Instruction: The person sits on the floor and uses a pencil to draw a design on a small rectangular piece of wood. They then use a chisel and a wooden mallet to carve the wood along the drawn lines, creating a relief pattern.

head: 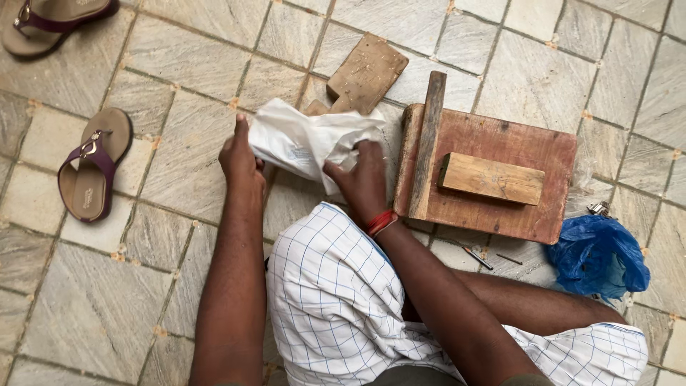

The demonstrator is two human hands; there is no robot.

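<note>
- A crumpled white plastic bag (307, 143) sits just above the tiled floor (179, 71), gripped at both ends.
- The left hand (241, 161) clutches its left edge; the right hand (363, 179) is clenched into its right side.
- What the bag contains is hidden.
- Just right lies a reddish wooden board (514, 154) carrying a pale wood block (491, 179).
- A blue plastic bag (597, 257) lies beyond; two sandals (91, 168) lie well left.

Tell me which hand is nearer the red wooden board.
Right. The right hand grips the white bag just beside the red wooden board; the left hand holds the bag's far side.
</note>
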